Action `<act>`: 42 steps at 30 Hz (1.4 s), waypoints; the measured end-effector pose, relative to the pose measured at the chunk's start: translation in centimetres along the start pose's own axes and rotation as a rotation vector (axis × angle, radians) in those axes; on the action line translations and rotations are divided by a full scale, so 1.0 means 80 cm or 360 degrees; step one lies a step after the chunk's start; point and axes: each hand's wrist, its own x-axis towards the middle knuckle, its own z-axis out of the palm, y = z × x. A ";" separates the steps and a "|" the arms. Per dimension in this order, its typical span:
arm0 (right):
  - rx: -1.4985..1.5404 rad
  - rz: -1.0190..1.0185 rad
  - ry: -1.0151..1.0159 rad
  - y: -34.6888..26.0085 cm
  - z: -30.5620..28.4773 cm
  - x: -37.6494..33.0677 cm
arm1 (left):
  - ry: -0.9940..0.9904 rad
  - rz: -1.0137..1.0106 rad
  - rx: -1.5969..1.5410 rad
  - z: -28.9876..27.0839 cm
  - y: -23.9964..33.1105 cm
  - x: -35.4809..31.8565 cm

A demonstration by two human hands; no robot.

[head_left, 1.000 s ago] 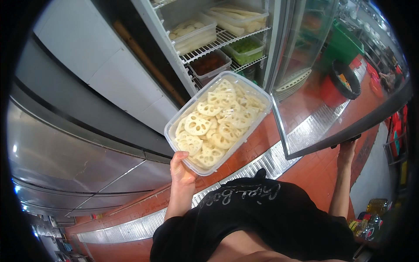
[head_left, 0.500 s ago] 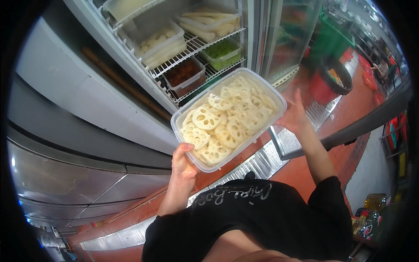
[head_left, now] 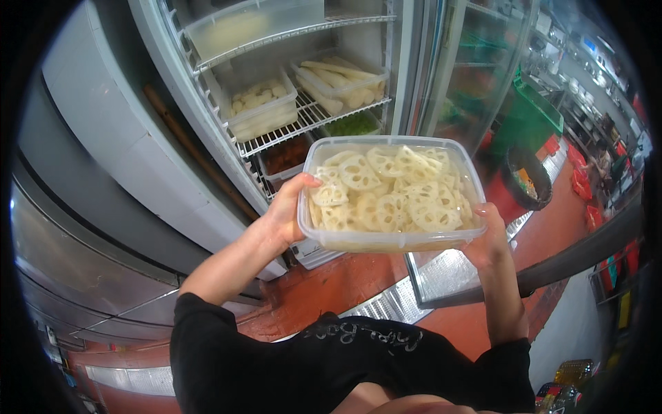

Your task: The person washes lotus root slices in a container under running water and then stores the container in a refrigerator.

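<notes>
Between my hands is a clear plastic tub point(head_left: 386, 240) filled with sliced lotus root point(head_left: 393, 190) in liquid. My left hand point(head_left: 284, 210) grips its left end, thumb over the rim. At the right end, my right hand point(head_left: 488, 238) clasps the lower corner with its thumb on the rim. The tub is held roughly level in front of an open upright fridge, and it hides part of the lower shelves. Most of the fingers on both hands are tucked behind or under the tub.
On the fridge's wire shelf point(head_left: 307, 124) stand a tub of pale round pieces point(head_left: 258, 110) and one of long pale roots point(head_left: 345, 86). Below are green point(head_left: 352, 124) and reddish-brown point(head_left: 286, 157) foods. The glass door point(head_left: 476, 76) stands open at right, near a red bin point(head_left: 507, 190) and green bin point(head_left: 527, 121).
The tub has turned from a slant to nearly level and moved right. My right hand, its fingers spread before, now wraps the tub's right corner. The left hand keeps its grip.
</notes>
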 end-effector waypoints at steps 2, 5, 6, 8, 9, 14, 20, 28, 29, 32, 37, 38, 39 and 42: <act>0.0033 -0.0085 -0.0055 -0.016 0.007 -0.001 | -0.0111 -0.0024 0.0076 0.013 0.022 0.023; 0.0104 -0.0293 0.0001 -0.037 0.025 0.004 | -0.0274 0.0014 0.0245 0.040 0.054 0.054; 0.0072 -0.0321 0.0042 -0.047 0.030 0.006 | -0.0305 0.0046 0.0313 0.049 0.065 0.061; 0.0006 -0.0376 0.0152 -0.066 0.041 0.007 | -0.0416 0.0067 0.0389 0.062 0.083 0.081; 0.0036 -0.0338 0.0071 -0.074 0.043 0.008 | -0.0438 0.0094 0.0405 0.071 0.089 0.089; -0.0075 -0.0438 0.0141 -0.091 0.063 0.028 | -0.0571 0.0094 0.0479 0.070 0.128 0.131; -0.0119 -0.0496 0.0261 -0.105 0.095 0.061 | -0.0766 0.0091 0.0683 0.084 0.190 0.155; -0.0248 -0.0446 0.0242 -0.154 0.158 0.122 | -0.1108 0.0454 0.0961 0.099 0.273 0.195; -0.0349 -0.0423 0.0217 -0.163 0.158 0.130 | -0.1152 0.0507 0.0989 0.099 0.280 0.204; -0.0428 -0.0510 0.0450 -0.182 0.184 0.154 | -0.1134 0.0730 0.0987 0.105 0.299 0.225; -0.0174 -0.0508 0.0446 -0.202 0.203 0.185 | -0.0774 0.0917 0.1033 0.117 0.308 0.260; -0.0169 -0.0492 0.0419 -0.205 0.204 0.194 | -0.0680 0.1002 0.1068 0.115 0.310 0.269; -0.0169 -0.0484 0.0414 -0.208 0.206 0.202 | -0.0618 0.0978 0.0997 0.112 0.313 0.281; -0.0129 -0.0483 0.0504 -0.213 0.215 0.226 | -0.0373 0.1015 0.0845 0.107 0.316 0.296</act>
